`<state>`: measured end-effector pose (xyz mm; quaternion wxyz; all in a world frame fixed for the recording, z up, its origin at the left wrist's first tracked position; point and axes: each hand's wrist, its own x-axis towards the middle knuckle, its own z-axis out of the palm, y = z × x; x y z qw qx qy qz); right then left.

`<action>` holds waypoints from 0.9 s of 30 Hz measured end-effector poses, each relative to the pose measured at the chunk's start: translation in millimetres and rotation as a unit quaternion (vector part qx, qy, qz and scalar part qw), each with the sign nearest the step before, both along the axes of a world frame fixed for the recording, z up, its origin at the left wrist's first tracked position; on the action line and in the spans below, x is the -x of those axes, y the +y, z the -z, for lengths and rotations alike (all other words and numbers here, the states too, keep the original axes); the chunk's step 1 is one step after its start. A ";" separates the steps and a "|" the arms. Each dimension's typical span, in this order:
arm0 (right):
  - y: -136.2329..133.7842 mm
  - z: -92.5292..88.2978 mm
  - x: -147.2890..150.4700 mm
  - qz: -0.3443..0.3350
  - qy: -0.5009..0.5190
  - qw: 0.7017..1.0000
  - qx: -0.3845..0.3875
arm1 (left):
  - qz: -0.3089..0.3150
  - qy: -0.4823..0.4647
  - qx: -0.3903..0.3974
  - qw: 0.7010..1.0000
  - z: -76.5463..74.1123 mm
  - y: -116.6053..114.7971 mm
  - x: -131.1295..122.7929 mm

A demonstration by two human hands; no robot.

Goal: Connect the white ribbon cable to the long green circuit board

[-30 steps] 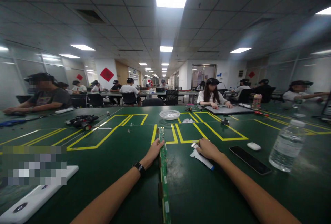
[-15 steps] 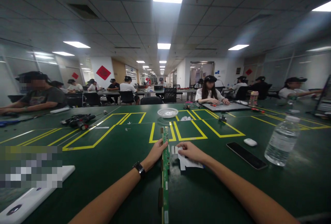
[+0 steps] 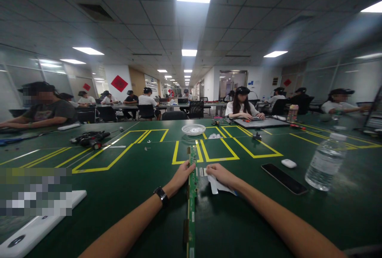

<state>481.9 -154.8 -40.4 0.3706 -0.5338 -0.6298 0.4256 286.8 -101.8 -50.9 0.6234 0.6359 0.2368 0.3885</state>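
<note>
A long, narrow green circuit board (image 3: 191, 206) runs away from me down the middle of the table. My left hand (image 3: 180, 174) is closed around its upper part, with the thumb on the board's face. Just right of the board, my right hand (image 3: 222, 173) pinches a white flat ribbon cable (image 3: 213, 186). The cable's short end points left towards the board's edge, and whether it touches cannot be made out. The rest of the white strip hangs folded below my right fingers.
Ahead stands a white woven basket (image 3: 193, 130). A phone (image 3: 284, 179), a white earbud case (image 3: 289, 163) and a water bottle (image 3: 325, 162) are at right. A white device (image 3: 41, 226) lies at near left, black cables (image 3: 91, 139) beyond it. A person (image 3: 243, 109) sits across the table.
My right hand has moved slightly right with the white ribbon cable, whose hanging part has shifted. The board's upper end has tilted slightly to the right in my left hand.
</note>
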 end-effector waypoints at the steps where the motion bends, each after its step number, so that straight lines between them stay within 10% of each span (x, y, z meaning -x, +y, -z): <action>1: -0.9 -0.4 0.8 -0.001 0.000 1.000 0.000 | 0.005 0.000 0.001 1.000 -1.3 -2.0 0.1; 27: -0.5 3.6 2.9 -0.026 -0.001 0.998 -0.049 | 0.005 -0.018 0.028 0.999 4.7 -4.5 -4.2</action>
